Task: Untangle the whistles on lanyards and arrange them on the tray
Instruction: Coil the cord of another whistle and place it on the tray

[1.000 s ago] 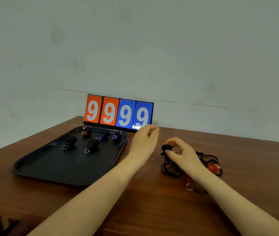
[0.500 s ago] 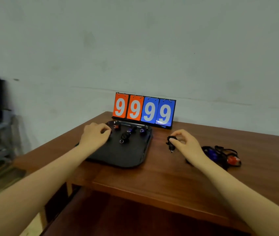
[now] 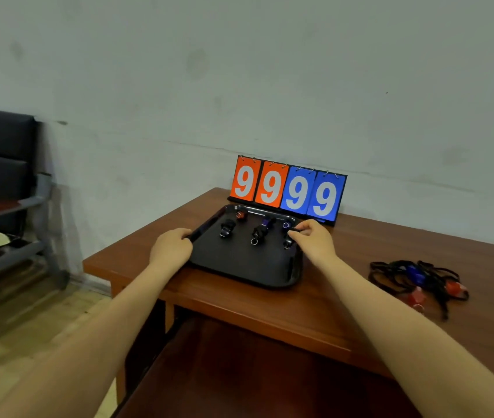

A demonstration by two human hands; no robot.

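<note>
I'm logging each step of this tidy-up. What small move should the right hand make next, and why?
Probably let go of the black whistle and draw back. The right hand pinches it low over the right side of the tray, in line with the whistles already there, while the left hand grips the tray's left rim. The tangled lanyards wait to the right.

"9999" on the scoreboard point(image 3: 288, 190)
</note>
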